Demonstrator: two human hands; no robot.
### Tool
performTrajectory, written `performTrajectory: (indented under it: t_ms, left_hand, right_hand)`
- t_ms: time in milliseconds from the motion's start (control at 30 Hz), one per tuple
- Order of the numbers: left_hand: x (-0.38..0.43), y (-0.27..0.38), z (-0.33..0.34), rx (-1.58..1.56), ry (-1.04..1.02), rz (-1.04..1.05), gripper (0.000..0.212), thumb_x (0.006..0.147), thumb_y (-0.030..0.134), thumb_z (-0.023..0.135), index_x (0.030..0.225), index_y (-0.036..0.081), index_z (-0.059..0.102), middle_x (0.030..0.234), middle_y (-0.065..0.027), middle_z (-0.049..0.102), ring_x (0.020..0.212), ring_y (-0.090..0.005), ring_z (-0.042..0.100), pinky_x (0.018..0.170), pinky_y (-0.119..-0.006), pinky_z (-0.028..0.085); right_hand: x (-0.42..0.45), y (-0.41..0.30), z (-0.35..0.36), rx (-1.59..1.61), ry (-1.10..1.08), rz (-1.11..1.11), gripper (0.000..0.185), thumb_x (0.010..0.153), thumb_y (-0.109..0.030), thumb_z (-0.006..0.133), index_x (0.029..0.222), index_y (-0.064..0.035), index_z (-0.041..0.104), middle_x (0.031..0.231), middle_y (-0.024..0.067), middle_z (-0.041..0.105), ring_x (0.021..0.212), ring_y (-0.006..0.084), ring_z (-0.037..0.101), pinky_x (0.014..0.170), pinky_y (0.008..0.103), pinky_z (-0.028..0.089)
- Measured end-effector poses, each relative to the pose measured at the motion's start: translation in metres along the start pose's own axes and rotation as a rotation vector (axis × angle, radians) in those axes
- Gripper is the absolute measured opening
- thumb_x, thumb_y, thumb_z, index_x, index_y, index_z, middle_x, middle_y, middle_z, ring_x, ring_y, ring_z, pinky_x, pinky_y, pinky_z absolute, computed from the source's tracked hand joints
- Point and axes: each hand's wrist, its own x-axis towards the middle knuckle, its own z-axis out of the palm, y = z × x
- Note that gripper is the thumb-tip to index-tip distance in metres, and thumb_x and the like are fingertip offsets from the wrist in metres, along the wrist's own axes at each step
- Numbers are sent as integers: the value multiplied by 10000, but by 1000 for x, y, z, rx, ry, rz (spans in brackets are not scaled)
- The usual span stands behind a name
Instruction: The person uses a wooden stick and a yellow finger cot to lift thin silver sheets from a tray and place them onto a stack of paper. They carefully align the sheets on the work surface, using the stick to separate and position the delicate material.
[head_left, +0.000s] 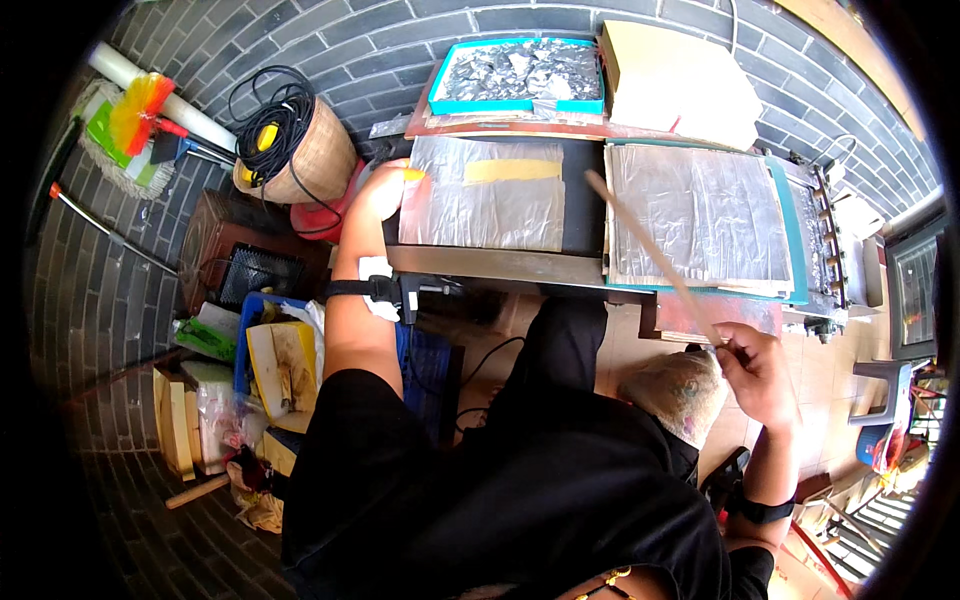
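Observation:
My left hand (380, 193) is at the left edge of a thin, wrinkled silvery sheet (480, 214), with a yellow covering on the thumb tip. Its other fingers are mostly hidden, so a grip on the sheet cannot be confirmed. A yellow strip (513, 171) shows on the upper part of this sheet. In my right hand (759, 373) is the lower end of a slim wooden stick (652, 251). The stick slants up and left, its far tip over the dark gap between the sheet and a stack of similar silvery sheets (697, 214). That stack rests on a green mat (786, 217).
Behind the sheets stand a turquoise-rimmed tray (517, 107) of silvery scraps and a large pale block (675, 82). A basket (326, 150) with coiled black cable is at left. A metal-framed device (825, 240) borders the right end. Below left is a blue crate (251, 337).

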Motion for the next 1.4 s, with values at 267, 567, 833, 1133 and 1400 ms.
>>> performTrajectory:
  t_ms: [267,567,833,1133,1400]
  left_hand:
    - [-1,4,1,-18,42,-43,150,847,57,580,988,20,615,825,-57,648,690,-167,628,632,-287,511]
    - [3,5,-8,8,50,-80,174,870,45,557,1035,16,606,846,-58,649,718,-178,638,665,-312,527]
    - [4,4,-6,40,39,-44,188,864,55,566,1046,27,604,844,-52,646,700,-168,627,654,-304,518]
    - [7,2,-12,131,78,-52,204,861,53,566,1061,31,604,849,-40,644,688,-148,618,622,-290,507]
    - [-9,12,1,131,99,-75,235,848,98,588,1072,43,631,897,-34,660,752,-132,622,683,-269,495]
  right_hand:
    - [37,-36,17,-213,-263,-194,211,781,-23,571,984,9,622,728,221,601,686,394,597,626,406,471]
    - [85,-47,24,-318,-48,-200,176,780,-41,553,939,-8,621,723,248,595,702,429,589,648,456,469]
    - [119,-36,32,-441,-31,-264,171,779,-78,547,924,-22,620,733,250,601,729,439,586,684,495,479]
    - [114,-39,34,-393,-17,-258,173,781,-56,543,929,-21,625,728,249,599,729,442,578,665,481,475]
    - [79,-41,17,-191,-38,-141,181,797,1,560,966,16,623,601,169,545,513,226,525,513,341,418]
